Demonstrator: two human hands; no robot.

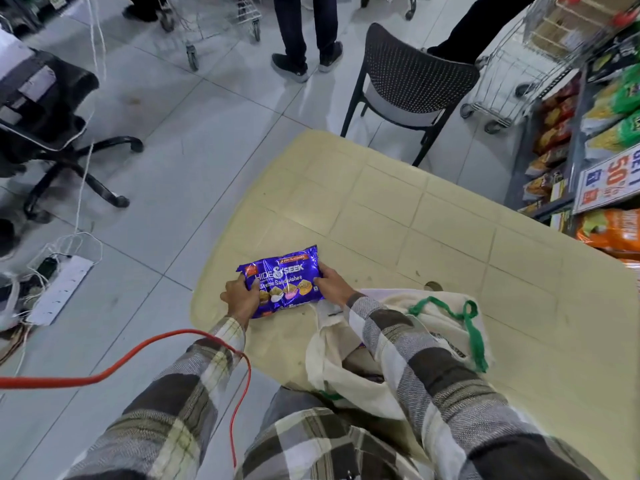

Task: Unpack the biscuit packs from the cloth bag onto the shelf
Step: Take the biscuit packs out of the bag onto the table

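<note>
A purple Hide & Seek biscuit pack (pixel 282 280) lies flat near the left front corner of a cream plastic table (pixel 433 216). My left hand (pixel 240 297) grips its left end and my right hand (pixel 330 285) grips its right end. A cream cloth bag (pixel 356 372) with green handles (pixel 469 327) lies open on the table just under my right forearm; something dark shows inside its mouth, too hidden to identify.
A dark chair (pixel 408 84) stands behind the table. Snack shelves (pixel 602 140) with a 50% sign run along the right. People's legs (pixel 304 32) and trolleys are at the back. An office chair (pixel 48 133), power strip (pixel 60 289) and red cable (pixel 138 362) lie left.
</note>
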